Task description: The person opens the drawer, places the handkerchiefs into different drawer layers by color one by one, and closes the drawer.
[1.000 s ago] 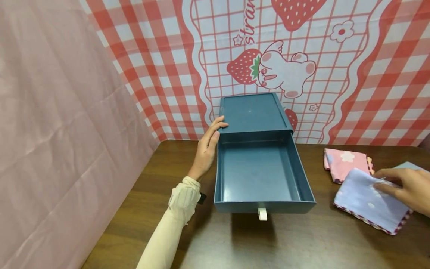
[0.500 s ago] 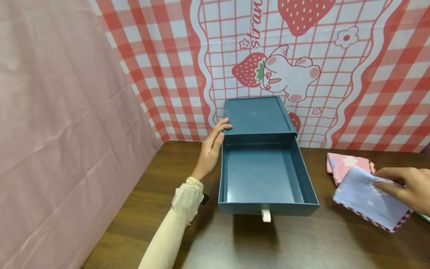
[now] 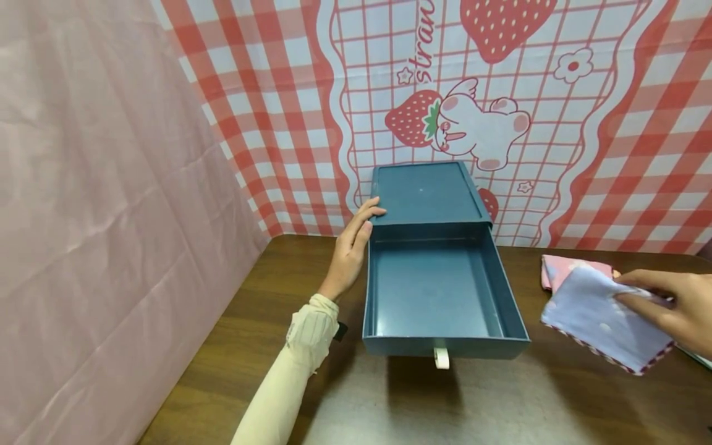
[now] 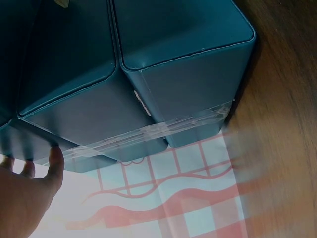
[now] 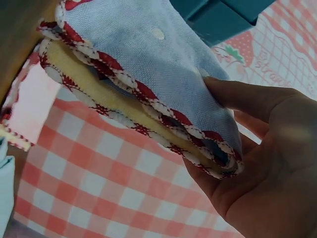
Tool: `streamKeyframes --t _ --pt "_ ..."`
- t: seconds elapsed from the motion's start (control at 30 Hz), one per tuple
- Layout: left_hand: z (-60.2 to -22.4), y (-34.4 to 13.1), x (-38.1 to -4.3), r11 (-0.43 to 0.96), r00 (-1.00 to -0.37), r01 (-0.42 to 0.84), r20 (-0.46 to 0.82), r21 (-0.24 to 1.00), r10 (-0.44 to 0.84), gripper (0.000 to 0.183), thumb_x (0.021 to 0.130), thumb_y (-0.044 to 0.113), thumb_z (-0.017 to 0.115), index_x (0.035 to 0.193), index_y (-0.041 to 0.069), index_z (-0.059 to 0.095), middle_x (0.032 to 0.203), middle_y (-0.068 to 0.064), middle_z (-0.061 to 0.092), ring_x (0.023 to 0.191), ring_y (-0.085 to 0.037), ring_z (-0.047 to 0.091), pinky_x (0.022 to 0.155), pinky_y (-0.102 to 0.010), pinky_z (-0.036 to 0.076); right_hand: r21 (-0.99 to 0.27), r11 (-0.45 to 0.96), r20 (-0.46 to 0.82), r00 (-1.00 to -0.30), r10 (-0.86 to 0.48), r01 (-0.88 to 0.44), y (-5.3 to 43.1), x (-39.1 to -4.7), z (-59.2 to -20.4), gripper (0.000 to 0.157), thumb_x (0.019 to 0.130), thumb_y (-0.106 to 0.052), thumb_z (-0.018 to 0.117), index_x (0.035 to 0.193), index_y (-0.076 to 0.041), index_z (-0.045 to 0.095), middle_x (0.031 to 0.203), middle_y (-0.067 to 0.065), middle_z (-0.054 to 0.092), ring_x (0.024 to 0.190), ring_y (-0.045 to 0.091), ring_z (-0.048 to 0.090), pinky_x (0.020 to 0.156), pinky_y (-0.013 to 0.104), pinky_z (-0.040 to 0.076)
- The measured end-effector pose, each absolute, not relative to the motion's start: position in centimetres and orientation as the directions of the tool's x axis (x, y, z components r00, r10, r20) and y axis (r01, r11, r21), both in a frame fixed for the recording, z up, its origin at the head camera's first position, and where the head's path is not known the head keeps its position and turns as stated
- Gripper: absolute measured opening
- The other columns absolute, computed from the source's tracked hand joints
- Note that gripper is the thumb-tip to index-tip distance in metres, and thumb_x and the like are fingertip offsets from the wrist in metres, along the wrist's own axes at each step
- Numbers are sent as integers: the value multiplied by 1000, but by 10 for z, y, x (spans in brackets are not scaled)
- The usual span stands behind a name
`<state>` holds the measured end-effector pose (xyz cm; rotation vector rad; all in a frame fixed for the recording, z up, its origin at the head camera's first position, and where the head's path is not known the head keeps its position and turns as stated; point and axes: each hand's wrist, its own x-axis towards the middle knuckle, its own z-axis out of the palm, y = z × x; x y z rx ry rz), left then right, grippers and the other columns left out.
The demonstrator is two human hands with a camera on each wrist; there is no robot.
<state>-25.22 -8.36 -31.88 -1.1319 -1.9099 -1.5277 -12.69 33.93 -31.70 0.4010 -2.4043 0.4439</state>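
Observation:
A dark blue plastic drawer cabinet [image 3: 428, 194] stands against the back cloth, its top drawer [image 3: 445, 348] pulled out and bare inside. My left hand [image 3: 347, 253] rests along the cabinet's left side, fingertips over the top edge; its fingers [image 4: 55, 161] also show in the left wrist view. On the right, my right hand [image 3: 675, 309] pinches a folded light blue handkerchief [image 3: 601, 321] between thumb and fingers, raised over the table. The right wrist view shows the handkerchief's red-and-white stitched edges [image 5: 143, 91] and a yellow layer in the fold.
A folded pink handkerchief [image 3: 556, 269] lies on the wooden table [image 3: 261, 290], partly behind the blue one. A pale green cloth [image 5: 6, 183] shows at the left of the right wrist view. Clear tape [image 4: 158, 129] runs around the cabinet. A white pull tab [image 3: 442, 358] hangs from the drawer front.
My right hand has lifted the light blue handkerchief and shifted it slightly left, covering more of the pink one. The view has tilted a little. My left hand stays on the cabinet.

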Motion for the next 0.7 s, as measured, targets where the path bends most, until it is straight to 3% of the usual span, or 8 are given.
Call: streamKeyframes --t 0.17,0.3,0.5,0.7 --pt "-319 -83 -252 51 -568 810 759 584 318 31 96 2 31 122 -5 47 140 -20 33 133 -30 22 107 -35 24 -284 847 690 -709 -146 -450 335 -124 -309 24 60 6 75 80 -4 66 77 -43 43 50 -16 39 40 10 31" --pt "-318 -83 -252 47 -562 814 764 579 316 32 95 -2 31 122 -6 46 139 -21 33 133 -31 22 107 -34 24 -285 857 684 -717 -132 -429 329 -120 -303 26 60 9 74 80 -5 66 76 -45 39 48 -14 39 40 10 32" --pt "-319 -83 -253 46 -558 817 769 574 313 32 95 -2 30 122 -6 46 139 -22 32 132 -34 22 107 -33 24 -278 858 688 -713 -137 -432 323 -116 -297 23 63 5 74 83 -6 68 75 -38 47 49 -15 42 41 8 33" --pt "-319 -83 -254 47 -553 822 775 568 306 31 96 1 31 120 -6 47 138 -22 33 132 -34 23 106 -34 24 -269 842 711 -686 -154 -468 316 -112 -292 31 58 16 71 83 -3 67 85 -50 38 53 -18 45 43 6 35"
